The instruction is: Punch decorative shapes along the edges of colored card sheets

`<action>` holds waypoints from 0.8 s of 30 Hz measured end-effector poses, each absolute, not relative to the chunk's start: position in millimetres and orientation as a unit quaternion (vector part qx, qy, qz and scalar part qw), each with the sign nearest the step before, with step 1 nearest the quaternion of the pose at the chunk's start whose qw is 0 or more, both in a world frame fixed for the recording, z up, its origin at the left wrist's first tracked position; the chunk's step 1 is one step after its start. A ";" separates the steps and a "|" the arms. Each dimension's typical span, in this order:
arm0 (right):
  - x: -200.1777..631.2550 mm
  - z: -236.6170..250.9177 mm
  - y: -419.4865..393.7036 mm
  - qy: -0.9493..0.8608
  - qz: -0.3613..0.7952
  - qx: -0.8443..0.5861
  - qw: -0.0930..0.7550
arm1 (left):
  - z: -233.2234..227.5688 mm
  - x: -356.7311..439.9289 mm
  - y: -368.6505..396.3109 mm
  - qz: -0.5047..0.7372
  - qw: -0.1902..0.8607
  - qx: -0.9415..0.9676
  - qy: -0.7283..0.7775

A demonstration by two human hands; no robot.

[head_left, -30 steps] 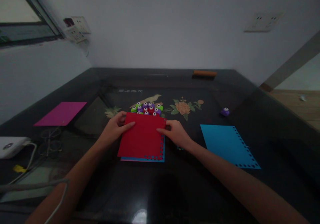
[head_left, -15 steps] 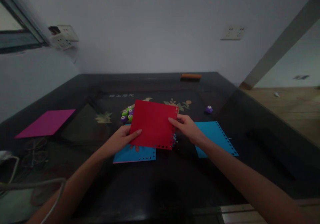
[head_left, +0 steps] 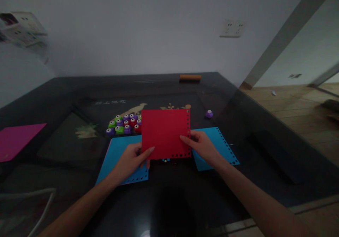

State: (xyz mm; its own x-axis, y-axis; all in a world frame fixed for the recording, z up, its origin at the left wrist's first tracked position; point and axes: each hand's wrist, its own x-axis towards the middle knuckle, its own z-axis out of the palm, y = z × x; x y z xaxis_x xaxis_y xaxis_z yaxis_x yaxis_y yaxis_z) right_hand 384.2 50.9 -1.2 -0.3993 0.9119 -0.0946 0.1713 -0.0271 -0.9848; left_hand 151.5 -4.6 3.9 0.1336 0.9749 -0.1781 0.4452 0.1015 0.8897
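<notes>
A square sheet of red paper (head_left: 165, 132) is held up above the table, with punched holes along its right and lower edges. My left hand (head_left: 135, 159) pinches its lower left corner, thumb in front. On its right edge my right hand (head_left: 202, 145) grips it, thumb on the face. Under my left hand lies blue paper (head_left: 116, 148) with holes near its lower edge and a pink edge showing beneath. Another blue sheet (head_left: 215, 143), punched along its right side, rests below my right hand. Small blue punched bits (head_left: 166, 160) show just under the red sheet.
Several green, purple and red craft punches (head_left: 123, 124) cluster behind the left blue paper, partly hidden by the red sheet. One purple punch (head_left: 209, 114) stands apart at right. Magenta paper (head_left: 18, 138) lies far left; a brown roll (head_left: 190, 77) is at the table's back edge.
The red sheet has been turned from tilted to nearly level, both hands still on it. The view has shifted right, and more of the punches now show.
</notes>
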 end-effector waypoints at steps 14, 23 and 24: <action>385.6 -6.6 51.4 -0.584 0.575 -0.466 0.334 | 4.3 147.0 -5.0 0.282 0.496 0.578 0.584; 385.4 2.3 47.8 -0.560 0.595 -0.455 0.355 | 11.5 149.1 -6.7 0.298 0.493 0.589 0.567; 385.4 2.8 47.1 -0.556 0.605 -0.448 0.351 | 11.5 149.4 -7.1 0.299 0.491 0.588 0.569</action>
State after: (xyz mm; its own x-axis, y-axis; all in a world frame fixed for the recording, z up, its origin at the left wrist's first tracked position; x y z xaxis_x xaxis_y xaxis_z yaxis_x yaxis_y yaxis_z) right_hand 385.4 47.1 2.8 -0.3517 0.9235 -0.1528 0.0741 -0.1353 -0.9880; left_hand 149.4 -7.1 11.5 0.1744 0.9626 -0.2073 0.3755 0.1296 0.9177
